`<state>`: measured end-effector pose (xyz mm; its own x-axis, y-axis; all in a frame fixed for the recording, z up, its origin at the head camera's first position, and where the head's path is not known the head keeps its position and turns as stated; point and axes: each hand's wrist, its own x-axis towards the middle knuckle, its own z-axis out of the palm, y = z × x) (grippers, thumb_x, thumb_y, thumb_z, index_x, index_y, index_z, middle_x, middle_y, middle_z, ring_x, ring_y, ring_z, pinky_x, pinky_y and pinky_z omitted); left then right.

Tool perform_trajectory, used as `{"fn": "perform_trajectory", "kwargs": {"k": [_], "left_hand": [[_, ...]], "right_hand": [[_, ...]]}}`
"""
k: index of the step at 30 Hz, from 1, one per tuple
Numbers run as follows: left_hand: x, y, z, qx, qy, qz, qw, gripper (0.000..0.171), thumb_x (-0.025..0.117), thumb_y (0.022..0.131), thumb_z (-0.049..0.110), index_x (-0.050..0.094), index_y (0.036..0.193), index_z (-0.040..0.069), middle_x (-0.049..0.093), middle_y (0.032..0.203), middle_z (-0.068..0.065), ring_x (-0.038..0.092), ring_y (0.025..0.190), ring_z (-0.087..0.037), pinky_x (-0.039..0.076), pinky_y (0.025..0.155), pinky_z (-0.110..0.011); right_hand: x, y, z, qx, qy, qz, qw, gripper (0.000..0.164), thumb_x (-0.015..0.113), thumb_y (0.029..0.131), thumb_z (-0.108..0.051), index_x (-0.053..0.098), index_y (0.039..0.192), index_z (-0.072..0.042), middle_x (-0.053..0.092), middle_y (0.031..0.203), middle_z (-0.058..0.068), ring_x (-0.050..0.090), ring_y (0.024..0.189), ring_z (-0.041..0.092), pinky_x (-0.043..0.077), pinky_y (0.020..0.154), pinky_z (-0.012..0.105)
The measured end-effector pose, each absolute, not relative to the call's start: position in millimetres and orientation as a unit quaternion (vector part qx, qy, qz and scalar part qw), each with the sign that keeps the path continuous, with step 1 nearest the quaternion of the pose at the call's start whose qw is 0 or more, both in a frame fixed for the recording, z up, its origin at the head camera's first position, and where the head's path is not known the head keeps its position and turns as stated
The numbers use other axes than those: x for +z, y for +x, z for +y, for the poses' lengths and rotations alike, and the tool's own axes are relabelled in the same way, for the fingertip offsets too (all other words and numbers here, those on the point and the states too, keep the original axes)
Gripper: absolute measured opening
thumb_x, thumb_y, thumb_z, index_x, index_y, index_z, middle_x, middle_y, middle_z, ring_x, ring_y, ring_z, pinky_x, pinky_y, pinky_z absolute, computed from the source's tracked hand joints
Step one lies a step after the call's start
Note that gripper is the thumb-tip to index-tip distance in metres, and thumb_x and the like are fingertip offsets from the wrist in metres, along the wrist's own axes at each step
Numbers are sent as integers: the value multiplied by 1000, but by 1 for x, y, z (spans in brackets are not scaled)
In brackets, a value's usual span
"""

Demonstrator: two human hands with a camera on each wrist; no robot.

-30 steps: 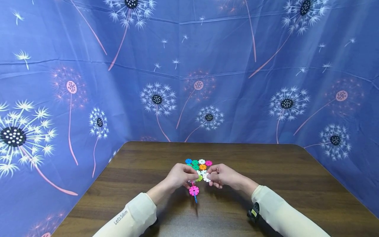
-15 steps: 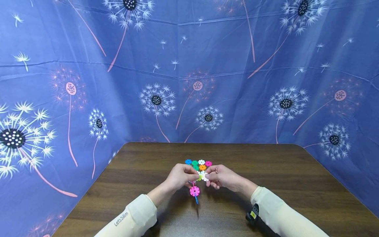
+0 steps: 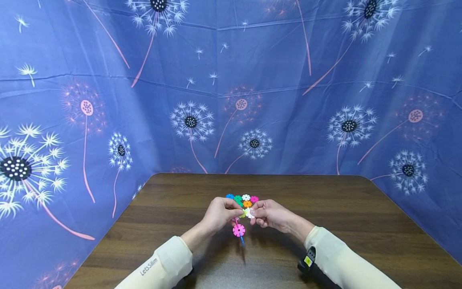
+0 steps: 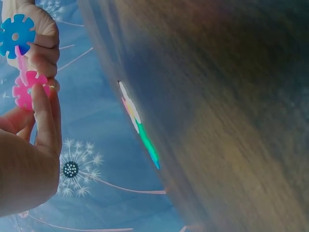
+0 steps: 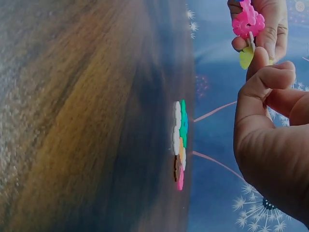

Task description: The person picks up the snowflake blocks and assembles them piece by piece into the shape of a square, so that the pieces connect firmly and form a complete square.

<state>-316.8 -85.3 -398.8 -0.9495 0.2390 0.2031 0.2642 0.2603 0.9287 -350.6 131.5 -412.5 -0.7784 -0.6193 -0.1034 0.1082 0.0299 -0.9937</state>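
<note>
Misalignment looks the likeliest trouble: above the bench point(image 3: 310, 192), the left hand point(image 3: 223, 212) pinches a lime-yellow notched disc point(image 5: 246, 59), the right hand point(image 3: 273, 215) a white notched disc point(image 3: 248, 213) just beside it; whether their slots mesh is too small to tell; an off-angle push could slip, and the dangling pink disc point(image 3: 238, 230) might twist loose.

Notched discs point(image 3: 236, 231): smooth plastic, lightly glossy
Desk point(image 3: 317, 192): wood-grained, smooth, softly glossy
Backdrop point(image 3: 288, 120): creased cloth, faint sheen
Sleeves point(image 3: 169, 255): plain matt cloth

"LetsSlim" lettering point(image 3: 148, 267), dark print, on the pale left sleeve point(image 3: 171, 259)
</note>
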Motion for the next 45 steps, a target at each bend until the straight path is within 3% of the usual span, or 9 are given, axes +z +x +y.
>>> {"fn": "perform_trajectory", "kwargs": {"k": [16,21,26,31,36,39,42,45], "left_hand": [[-398,-313,-82,-580,-162,-798,33,5,79,86,2,77,84,-2,68,73,-5,59,48,-11,57,63,-58],[-393,-310,-81,-565,-172,-807,34,5,80,86,4,77,83,1,70,76,-12,61,50,-12,58,62,-54],[-390,-310,-84,-582,-175,-794,-8,7,79,87,4,75,86,-1,70,82,-20,63,56,-14,60,58,-45],[-397,-310,-85,-605,-169,-777,-42,11,79,87,5,72,94,-1,69,83,-17,63,63,-16,58,52,-37],[-402,-312,-85,-587,-165,-792,-27,14,80,86,5,73,97,1,71,78,-8,65,63,-16,54,52,-31],[-401,-314,-87,-569,-162,-806,-20,10,81,85,6,75,93,3,71,75,-6,67,63,-18,55,54,-34],[-399,-316,-92,-558,-155,-816,-11,7,81,85,8,76,90,5,70,70,-6,68,62,-21,56,54,-40],[-398,-318,-98,-558,-143,-817,-3,6,80,86,8,76,90,5,69,68,-4,67,60,-22,57,53,-43]], "right_hand": [[-412,-347,130,-698,-184,632,282,4,54,102,-3,55,99,-1,71,76,4,55,59,3,42,53,15],[-408,-345,131,-696,-190,632,283,5,54,103,-4,55,100,0,70,75,4,54,59,3,42,53,15],[-406,-346,129,-682,-198,650,272,8,57,102,-7,59,102,0,67,72,2,50,56,3,40,51,16],[-407,-343,123,-669,-199,671,251,14,58,101,-10,61,108,2,64,70,0,48,54,3,39,50,17],[-409,-339,118,-672,-191,669,254,12,56,101,-8,57,108,3,64,72,1,49,56,3,40,51,16],[-410,-340,118,-658,-193,681,257,16,55,103,-11,57,110,3,65,74,3,51,56,5,42,52,18],[-409,-348,119,-615,-206,730,217,21,56,104,-17,58,111,3,67,73,6,54,55,9,43,50,21],[-411,-361,120,-509,-243,817,120,17,58,103,-16,61,105,1,68,71,7,55,55,11,44,49,25]]}}
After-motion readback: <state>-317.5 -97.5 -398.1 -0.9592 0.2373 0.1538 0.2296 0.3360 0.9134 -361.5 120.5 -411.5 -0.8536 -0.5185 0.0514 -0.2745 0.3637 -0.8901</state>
